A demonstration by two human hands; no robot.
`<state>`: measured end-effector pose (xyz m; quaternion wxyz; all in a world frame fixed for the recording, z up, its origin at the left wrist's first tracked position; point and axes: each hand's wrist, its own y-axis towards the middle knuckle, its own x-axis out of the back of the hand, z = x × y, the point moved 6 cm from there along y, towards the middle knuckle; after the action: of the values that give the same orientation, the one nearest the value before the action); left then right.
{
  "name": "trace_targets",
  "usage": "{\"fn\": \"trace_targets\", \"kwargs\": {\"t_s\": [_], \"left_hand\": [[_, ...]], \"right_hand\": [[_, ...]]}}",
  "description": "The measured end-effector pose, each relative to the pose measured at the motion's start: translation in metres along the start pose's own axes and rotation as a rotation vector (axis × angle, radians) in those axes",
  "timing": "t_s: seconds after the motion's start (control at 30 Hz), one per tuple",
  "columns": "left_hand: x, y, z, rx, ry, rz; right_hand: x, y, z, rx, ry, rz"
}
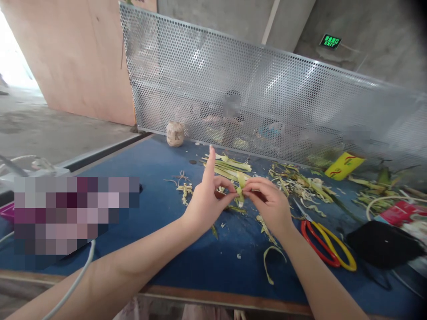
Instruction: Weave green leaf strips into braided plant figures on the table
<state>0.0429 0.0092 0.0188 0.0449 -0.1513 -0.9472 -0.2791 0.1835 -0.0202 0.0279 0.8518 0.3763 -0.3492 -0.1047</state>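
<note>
Plant strip [241,179] lay with its long axis across the line between left hand [209,195] and right hand [271,205], both pinched on it near its middle.

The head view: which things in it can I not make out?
Head view:
Held green strip: pinched part, hidden by the left hand and right hand.
Scene behind the perforated panel: blurred, screened by it.
Area at left: covered by pixel blocks.
Foreground white cable: lower end, cut off by bottom edge.

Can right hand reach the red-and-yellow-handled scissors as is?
Probably yes: the scissors lie uncovered near the right hand, though its fingers pinch a pale-green plant strip.
</note>
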Motion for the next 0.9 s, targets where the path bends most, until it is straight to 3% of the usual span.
{"fn": "trace_targets", "kwargs": {"t_s": [0.27, 0.4, 0.7, 0.9], "left_hand": [[-0.003, -0.001, 0.002, 0.04, 0.012, 0.011], [-0.004, 0.001, 0.001, -0.013, 0.012, 0.014], [0.0, 0.004, 0.002, -0.028, 0.051, -0.028], [-0.005, 0.002, 0.002, -0.024, 0.023, 0.05]], "right_hand": [[-0.001, -0.001, -0.014, -0.192, 0.167, -0.03], [-0.006, -0.002, -0.021, -0.295, 0.295, -0.008], [-0.005, -0.004, -0.013, -0.246, 0.225, -0.038], [-0.007, -0.003, -0.014, -0.318, 0.513, -0.081]]}}
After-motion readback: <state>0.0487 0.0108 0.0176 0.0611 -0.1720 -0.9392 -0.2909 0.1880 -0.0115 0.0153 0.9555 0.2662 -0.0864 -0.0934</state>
